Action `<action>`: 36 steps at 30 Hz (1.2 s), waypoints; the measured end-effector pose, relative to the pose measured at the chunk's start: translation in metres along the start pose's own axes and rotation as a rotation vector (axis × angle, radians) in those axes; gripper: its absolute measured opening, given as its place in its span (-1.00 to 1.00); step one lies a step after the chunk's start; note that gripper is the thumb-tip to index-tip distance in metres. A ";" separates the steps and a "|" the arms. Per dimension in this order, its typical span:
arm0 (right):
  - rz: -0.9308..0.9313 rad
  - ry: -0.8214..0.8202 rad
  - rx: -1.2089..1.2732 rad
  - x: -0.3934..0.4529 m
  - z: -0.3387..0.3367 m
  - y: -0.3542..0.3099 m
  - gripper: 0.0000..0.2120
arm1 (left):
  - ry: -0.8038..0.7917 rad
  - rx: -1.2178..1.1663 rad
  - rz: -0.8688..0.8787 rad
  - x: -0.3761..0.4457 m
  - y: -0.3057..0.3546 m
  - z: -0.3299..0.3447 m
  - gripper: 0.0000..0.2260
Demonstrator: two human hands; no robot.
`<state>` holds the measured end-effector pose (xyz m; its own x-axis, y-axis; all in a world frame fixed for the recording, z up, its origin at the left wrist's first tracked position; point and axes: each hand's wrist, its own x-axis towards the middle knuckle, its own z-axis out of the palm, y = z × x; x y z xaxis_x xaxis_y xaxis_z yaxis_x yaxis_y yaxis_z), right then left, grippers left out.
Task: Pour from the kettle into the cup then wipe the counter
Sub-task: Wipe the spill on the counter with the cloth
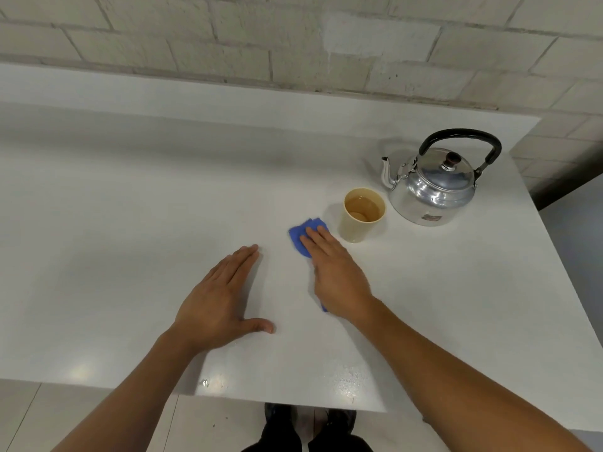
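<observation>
A shiny metal kettle [434,190] with a black handle stands upright at the right of the white counter [130,207], its spout pointing left. Just left of it stands a cream cup [360,216] with liquid inside. My right hand [336,272] lies flat on a blue cloth [298,238], pressing it onto the counter just left of the cup; most of the cloth is hidden under the hand. My left hand [225,298] rests flat on the counter with fingers together and thumb apart, holding nothing.
Water droplets [349,381] lie near the counter's front edge. A brick wall [293,37] rises behind the counter. The counter's right edge runs just past the kettle. Tiled floor and my dark shoes [306,419] show below the front edge.
</observation>
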<state>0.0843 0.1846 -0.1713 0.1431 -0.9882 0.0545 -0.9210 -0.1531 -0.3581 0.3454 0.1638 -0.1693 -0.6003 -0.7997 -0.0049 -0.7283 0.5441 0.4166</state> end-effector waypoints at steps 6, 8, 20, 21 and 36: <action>-0.294 -0.065 -0.044 -0.013 0.015 -0.029 -0.35 | 0.010 -0.309 -0.122 -0.001 -0.004 -0.004 0.22; -0.420 -0.131 -0.018 -0.029 0.009 -0.018 -0.37 | 0.019 -0.372 -0.114 -0.001 -0.006 -0.006 0.03; -0.497 -0.175 -0.096 -0.068 -0.053 0.071 -0.58 | 0.079 -0.295 -0.080 0.019 0.050 0.003 -0.54; -0.394 -0.132 -0.020 -0.070 -0.057 0.071 -0.59 | 0.084 -0.281 -0.055 0.024 0.056 0.007 -0.59; 0.512 0.188 0.269 -0.123 -0.058 0.057 -0.65 | -0.089 -0.179 -0.159 0.063 0.107 0.031 -0.55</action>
<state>-0.0068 0.2975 -0.1447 -0.3829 -0.9232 -0.0321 -0.7286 0.3232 -0.6039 0.2192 0.1796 -0.1527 -0.5156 -0.8417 -0.1602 -0.7504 0.3533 0.5587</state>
